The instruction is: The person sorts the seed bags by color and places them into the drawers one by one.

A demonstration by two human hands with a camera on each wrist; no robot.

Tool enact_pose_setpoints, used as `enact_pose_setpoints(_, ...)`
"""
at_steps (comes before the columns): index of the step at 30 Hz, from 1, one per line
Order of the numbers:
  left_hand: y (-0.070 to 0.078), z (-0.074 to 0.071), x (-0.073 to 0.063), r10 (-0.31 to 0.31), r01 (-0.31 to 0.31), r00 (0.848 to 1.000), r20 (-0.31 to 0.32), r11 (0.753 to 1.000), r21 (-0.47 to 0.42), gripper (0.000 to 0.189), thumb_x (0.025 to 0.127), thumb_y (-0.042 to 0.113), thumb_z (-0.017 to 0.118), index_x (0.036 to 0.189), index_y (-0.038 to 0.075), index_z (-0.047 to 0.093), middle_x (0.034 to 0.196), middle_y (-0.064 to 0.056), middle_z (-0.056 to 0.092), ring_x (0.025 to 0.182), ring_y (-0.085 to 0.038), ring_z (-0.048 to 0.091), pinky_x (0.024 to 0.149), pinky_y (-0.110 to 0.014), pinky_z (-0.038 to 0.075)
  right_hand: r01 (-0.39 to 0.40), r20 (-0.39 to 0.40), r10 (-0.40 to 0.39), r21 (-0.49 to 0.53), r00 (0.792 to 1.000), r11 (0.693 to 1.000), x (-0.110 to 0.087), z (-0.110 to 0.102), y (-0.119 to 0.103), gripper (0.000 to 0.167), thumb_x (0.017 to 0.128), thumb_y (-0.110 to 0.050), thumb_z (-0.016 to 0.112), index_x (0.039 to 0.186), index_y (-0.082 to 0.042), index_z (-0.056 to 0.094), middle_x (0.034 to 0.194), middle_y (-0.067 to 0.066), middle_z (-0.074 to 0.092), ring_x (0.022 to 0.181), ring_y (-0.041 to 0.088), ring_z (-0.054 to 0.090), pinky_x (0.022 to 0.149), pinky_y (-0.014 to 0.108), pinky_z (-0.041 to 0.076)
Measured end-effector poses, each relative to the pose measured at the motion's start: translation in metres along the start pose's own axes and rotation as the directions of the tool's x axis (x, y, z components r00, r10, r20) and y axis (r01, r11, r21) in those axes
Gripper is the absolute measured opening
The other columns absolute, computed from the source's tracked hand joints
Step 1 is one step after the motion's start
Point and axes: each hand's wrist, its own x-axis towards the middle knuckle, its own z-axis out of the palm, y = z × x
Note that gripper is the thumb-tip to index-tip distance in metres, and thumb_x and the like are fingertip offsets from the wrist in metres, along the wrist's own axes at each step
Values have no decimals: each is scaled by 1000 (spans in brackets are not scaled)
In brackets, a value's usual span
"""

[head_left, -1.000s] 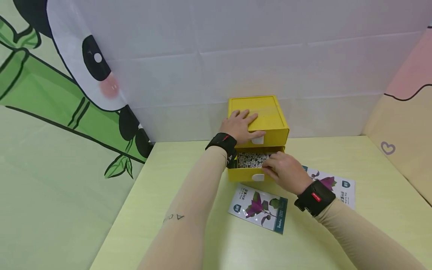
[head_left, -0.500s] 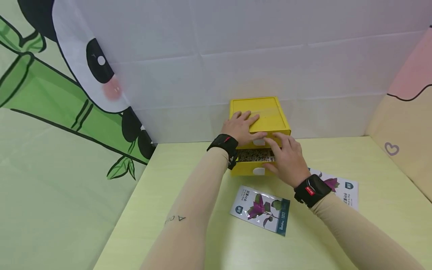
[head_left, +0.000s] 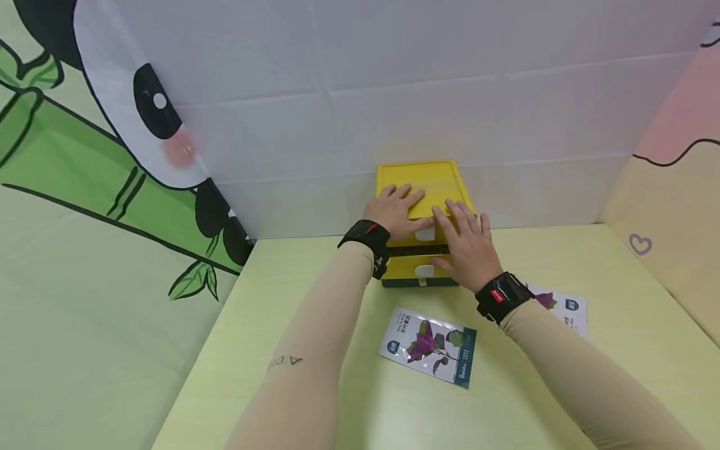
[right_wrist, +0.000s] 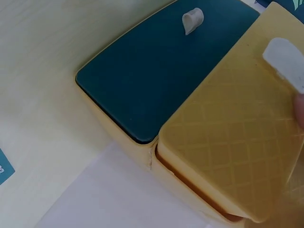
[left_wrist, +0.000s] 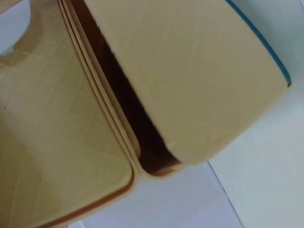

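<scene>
A yellow drawer box (head_left: 424, 175) stands against the back wall. Its middle drawer (head_left: 399, 269) protrudes slightly, leaving a narrow dark gap above its front; the left wrist view shows that drawer (left_wrist: 199, 71) close up. My left hand (head_left: 392, 214) rests on the box's top with fingers spread. With my right hand (head_left: 471, 247), the fingers reach up over the top drawer's front to the top edge, and the thumb touches the middle drawer's front near its white tab (head_left: 424, 271). Below sits a dark green bottom drawer (right_wrist: 147, 76), flush with the box.
A flat packet with a purple flower (head_left: 427, 347) lies in front of the box. Another similar packet (head_left: 562, 307) is at the right, partly behind the right wrist. A white cloth wall (head_left: 337, 137) rises directly behind the table (head_left: 315, 300).
The middle drawer has slid inward, so its pale contents are hidden and the green drawer's front shows. My right hand has gone from the drawer's rim to its front, fingers straightened. The left hand stays.
</scene>
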Motion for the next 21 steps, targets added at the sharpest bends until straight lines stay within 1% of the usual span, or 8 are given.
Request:
enact_pose_setpoints(4,0,-2,7,0,0,1000,2,1000,1,85,82,84,26,153,38,20,159,2,20,144,-28,19,105,-55,35,25,-18,-25,-10,1000,1000,7,7,10,110,66,-44,87,152,-14,26,149,18,28,138,38,24,107,67,19)
enact_pose_setpoints(10,-3,0,15,-23,23,1000,0,999,-23,82,84,81,31,153,38,23,159,2,20,144,-28,19,107,-52,34,65,-58,-66,-22,996,998,16,17,20,105,66,-43,88,149,-13,31,143,17,34,131,38,30,106,63,25)
enact_pose_setpoints(13,-4,-1,17,-24,24,1000,9,999,-44,82,84,81,32,153,37,23,159,2,20,145,-28,18,107,-53,33,75,-73,-77,-37,994,997,19,21,23,104,66,-43,88,148,-12,33,141,17,36,129,38,32,105,61,27)
enact_pose_setpoints(17,-3,-3,21,-23,24,999,25,998,-62,83,83,81,32,153,36,24,159,2,20,145,-28,18,108,-53,32,77,-82,-81,-50,993,996,21,25,29,102,67,-44,86,148,-13,33,140,17,37,128,38,33,105,59,28)
enact_pose_setpoints(21,-2,-3,27,-26,27,999,27,998,-63,82,84,81,33,153,36,24,159,2,20,145,-28,18,108,-53,31,78,-97,-83,-53,992,996,23,28,35,101,68,-44,86,148,-13,33,139,17,37,127,37,34,104,58,28)
